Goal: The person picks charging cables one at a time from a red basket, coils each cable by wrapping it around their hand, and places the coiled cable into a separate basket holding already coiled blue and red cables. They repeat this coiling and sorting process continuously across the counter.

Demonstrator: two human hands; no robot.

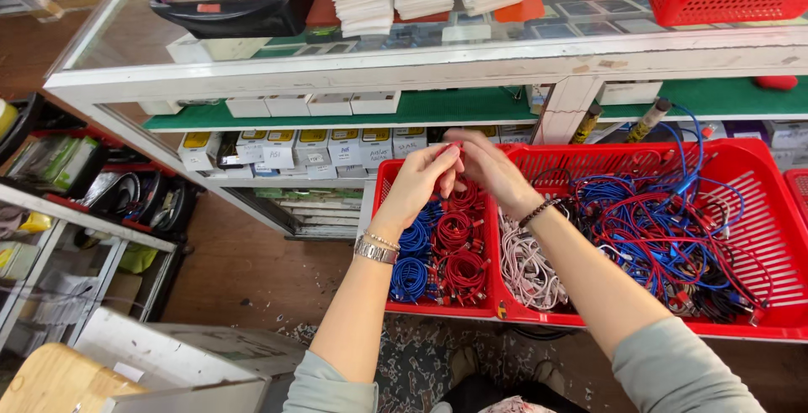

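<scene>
Left hand [418,179] and right hand [488,169] meet fingertip to fingertip, both pinching a red cable [443,154]. Below them a red tray [387,179] holds coiled red and blue cables; tangled ones lie right.

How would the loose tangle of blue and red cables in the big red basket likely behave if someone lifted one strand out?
The tangle of cables looks thin and looped, so a strand would probably flop, not hold its shape. Strands cross each other densely, so neighbours would likely snag and drag along. The big red basket is mesh-sided, so cable ends might catch.
</scene>
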